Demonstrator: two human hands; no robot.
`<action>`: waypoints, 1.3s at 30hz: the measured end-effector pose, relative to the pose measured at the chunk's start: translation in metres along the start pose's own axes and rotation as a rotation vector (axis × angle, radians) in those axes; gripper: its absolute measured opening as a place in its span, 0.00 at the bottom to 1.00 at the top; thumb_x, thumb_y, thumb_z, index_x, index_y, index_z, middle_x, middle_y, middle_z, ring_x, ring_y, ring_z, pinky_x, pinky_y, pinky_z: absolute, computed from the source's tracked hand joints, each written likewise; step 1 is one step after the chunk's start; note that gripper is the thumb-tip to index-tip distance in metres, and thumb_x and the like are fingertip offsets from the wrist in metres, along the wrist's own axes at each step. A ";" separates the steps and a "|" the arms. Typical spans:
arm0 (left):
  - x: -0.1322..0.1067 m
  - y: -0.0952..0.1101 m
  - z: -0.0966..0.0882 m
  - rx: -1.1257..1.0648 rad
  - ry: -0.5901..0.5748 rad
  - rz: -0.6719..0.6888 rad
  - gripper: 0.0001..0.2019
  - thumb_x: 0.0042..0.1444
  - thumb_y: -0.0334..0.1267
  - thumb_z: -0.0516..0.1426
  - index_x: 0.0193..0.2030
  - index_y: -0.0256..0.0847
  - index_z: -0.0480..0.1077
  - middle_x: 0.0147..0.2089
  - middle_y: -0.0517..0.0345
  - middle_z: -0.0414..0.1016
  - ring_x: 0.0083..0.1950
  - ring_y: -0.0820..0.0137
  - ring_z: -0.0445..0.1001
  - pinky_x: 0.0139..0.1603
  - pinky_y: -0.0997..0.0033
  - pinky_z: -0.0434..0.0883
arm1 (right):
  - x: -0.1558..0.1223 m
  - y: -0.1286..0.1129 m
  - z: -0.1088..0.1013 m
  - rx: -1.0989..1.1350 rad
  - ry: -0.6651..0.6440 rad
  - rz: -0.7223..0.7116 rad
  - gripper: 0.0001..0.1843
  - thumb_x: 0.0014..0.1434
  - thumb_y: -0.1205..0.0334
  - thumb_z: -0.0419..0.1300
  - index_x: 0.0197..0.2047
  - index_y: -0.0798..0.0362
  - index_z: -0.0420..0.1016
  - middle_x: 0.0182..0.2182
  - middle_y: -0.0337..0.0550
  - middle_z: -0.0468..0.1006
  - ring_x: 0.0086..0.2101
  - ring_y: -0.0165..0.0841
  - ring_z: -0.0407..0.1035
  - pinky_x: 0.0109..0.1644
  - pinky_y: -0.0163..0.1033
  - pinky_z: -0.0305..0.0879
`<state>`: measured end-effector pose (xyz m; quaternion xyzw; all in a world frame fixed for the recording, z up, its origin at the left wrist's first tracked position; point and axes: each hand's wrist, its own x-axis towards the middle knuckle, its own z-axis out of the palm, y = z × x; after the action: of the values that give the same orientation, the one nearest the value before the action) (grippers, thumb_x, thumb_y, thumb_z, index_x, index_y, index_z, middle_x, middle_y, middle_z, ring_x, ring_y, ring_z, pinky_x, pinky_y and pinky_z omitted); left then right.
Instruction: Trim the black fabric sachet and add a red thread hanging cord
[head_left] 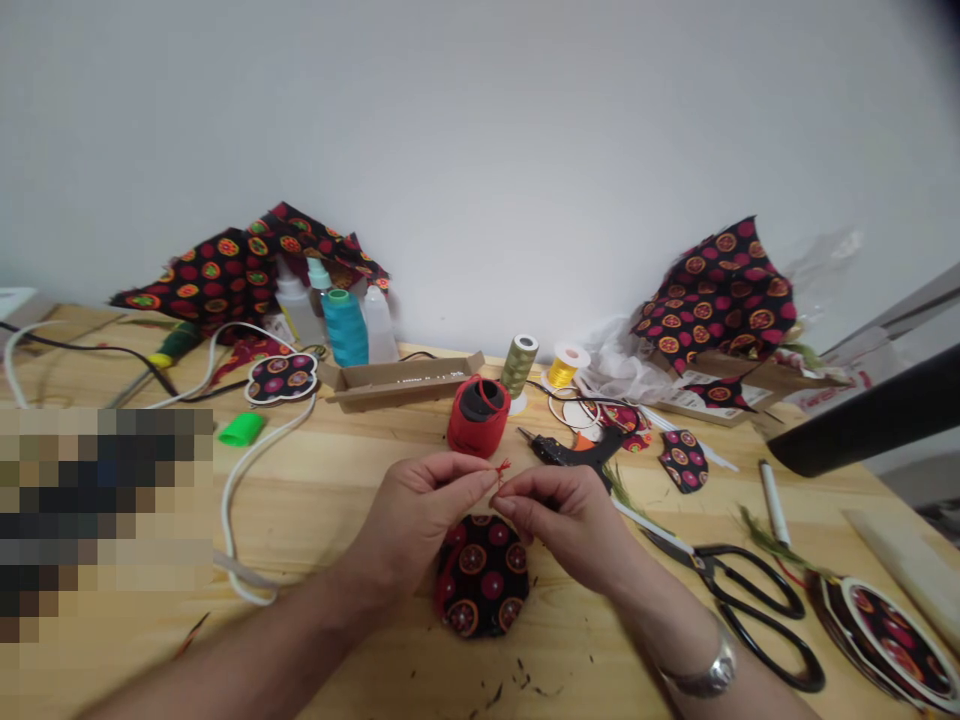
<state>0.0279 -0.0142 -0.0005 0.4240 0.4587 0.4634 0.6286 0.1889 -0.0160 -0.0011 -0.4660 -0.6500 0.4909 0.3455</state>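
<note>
Thumb and forefinger of my left hand [442, 500] are pinched on a short bit of red thread [502, 467], its ends frayed upward. Close on the right, my right hand [559, 515] pinches the lower part of the same thread. Just below both hands lies a round pad covered in black patterned fabric [484, 580], with red along its left side. Whether the thread joins the pad cannot be made out. Behind the fingertips stands a red thread spool [478, 415] on a dark core.
Black-handled scissors [750, 600] lie on the right, near a black glue gun [574, 450]. Green [519, 365] and yellow thread spools [566, 365] stand behind. A cardboard tray [405, 382], bottles and a teal spool [346, 330] are at back left. A white cable [232, 490] runs along the left.
</note>
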 end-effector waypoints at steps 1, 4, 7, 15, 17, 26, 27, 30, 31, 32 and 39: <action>0.000 0.000 0.000 0.004 0.006 -0.001 0.03 0.46 0.36 0.63 0.25 0.43 0.79 0.24 0.64 0.78 0.27 0.75 0.69 0.27 0.79 0.65 | -0.001 0.000 0.001 -0.031 0.004 -0.028 0.09 0.55 0.61 0.59 0.29 0.55 0.77 0.20 0.37 0.72 0.21 0.25 0.61 0.24 0.30 0.57; -0.001 0.000 0.001 0.037 0.037 0.008 0.03 0.46 0.36 0.63 0.24 0.42 0.79 0.22 0.65 0.75 0.25 0.76 0.67 0.26 0.79 0.64 | -0.003 0.000 0.002 -0.126 0.009 -0.127 0.08 0.57 0.64 0.57 0.29 0.54 0.77 0.22 0.36 0.73 0.23 0.25 0.61 0.26 0.29 0.58; -0.001 0.001 0.001 0.070 0.068 0.012 0.04 0.46 0.36 0.63 0.24 0.42 0.78 0.20 0.66 0.73 0.23 0.77 0.64 0.23 0.80 0.62 | -0.004 0.001 0.004 -0.202 -0.004 -0.184 0.09 0.58 0.66 0.56 0.29 0.54 0.77 0.22 0.36 0.73 0.23 0.25 0.62 0.27 0.29 0.58; -0.001 0.000 0.001 0.133 0.065 0.021 0.05 0.46 0.37 0.62 0.24 0.41 0.78 0.22 0.63 0.75 0.25 0.74 0.67 0.26 0.77 0.64 | -0.006 0.001 0.004 -0.284 -0.041 -0.201 0.11 0.58 0.66 0.56 0.25 0.54 0.73 0.18 0.33 0.65 0.21 0.24 0.57 0.23 0.29 0.53; -0.001 0.000 0.001 0.166 0.068 0.032 0.05 0.46 0.36 0.61 0.24 0.40 0.78 0.22 0.62 0.75 0.25 0.74 0.67 0.27 0.77 0.64 | -0.007 -0.001 0.004 -0.308 -0.056 -0.218 0.12 0.58 0.68 0.55 0.23 0.54 0.72 0.17 0.32 0.62 0.21 0.23 0.55 0.23 0.29 0.51; -0.001 -0.005 -0.001 0.230 0.059 0.057 0.06 0.48 0.37 0.60 0.26 0.40 0.78 0.24 0.60 0.77 0.28 0.71 0.70 0.30 0.74 0.65 | -0.011 -0.002 0.004 -0.401 -0.095 -0.267 0.14 0.60 0.70 0.53 0.23 0.54 0.67 0.18 0.31 0.60 0.21 0.23 0.55 0.25 0.30 0.50; -0.001 -0.006 -0.001 0.222 0.055 0.049 0.06 0.48 0.37 0.60 0.26 0.40 0.78 0.25 0.60 0.78 0.28 0.71 0.70 0.30 0.74 0.65 | -0.011 -0.002 0.005 -0.426 -0.094 -0.283 0.13 0.60 0.70 0.52 0.24 0.54 0.67 0.18 0.31 0.61 0.21 0.23 0.55 0.26 0.30 0.51; 0.001 -0.005 -0.001 0.211 0.042 0.028 0.06 0.48 0.37 0.60 0.27 0.40 0.79 0.26 0.59 0.79 0.29 0.69 0.72 0.30 0.73 0.66 | -0.012 -0.004 0.005 -0.602 -0.046 -0.390 0.11 0.60 0.70 0.52 0.26 0.54 0.68 0.19 0.33 0.65 0.22 0.25 0.58 0.27 0.31 0.51; 0.002 -0.004 -0.001 0.222 0.040 0.030 0.06 0.48 0.37 0.60 0.27 0.40 0.79 0.27 0.59 0.80 0.30 0.69 0.72 0.31 0.73 0.67 | -0.013 -0.005 0.005 -0.699 -0.010 -0.450 0.10 0.59 0.70 0.52 0.27 0.54 0.69 0.20 0.35 0.67 0.23 0.26 0.58 0.27 0.33 0.50; 0.003 -0.003 -0.001 0.240 0.038 0.038 0.06 0.48 0.37 0.60 0.27 0.40 0.79 0.28 0.59 0.80 0.30 0.68 0.73 0.31 0.73 0.67 | -0.013 -0.005 0.005 -0.803 0.030 -0.512 0.10 0.58 0.70 0.52 0.27 0.54 0.69 0.20 0.37 0.68 0.23 0.27 0.59 0.27 0.34 0.49; 0.001 0.001 0.000 0.348 -0.030 0.047 0.06 0.47 0.35 0.61 0.28 0.42 0.80 0.26 0.59 0.81 0.29 0.67 0.73 0.30 0.73 0.66 | -0.011 -0.006 -0.005 -1.089 0.117 -0.713 0.12 0.60 0.72 0.50 0.33 0.55 0.74 0.22 0.41 0.69 0.24 0.32 0.57 0.27 0.39 0.49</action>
<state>0.0280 -0.0132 0.0002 0.5437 0.5126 0.3853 0.5415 0.1950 -0.0251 0.0057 -0.3562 -0.9005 -0.0793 0.2364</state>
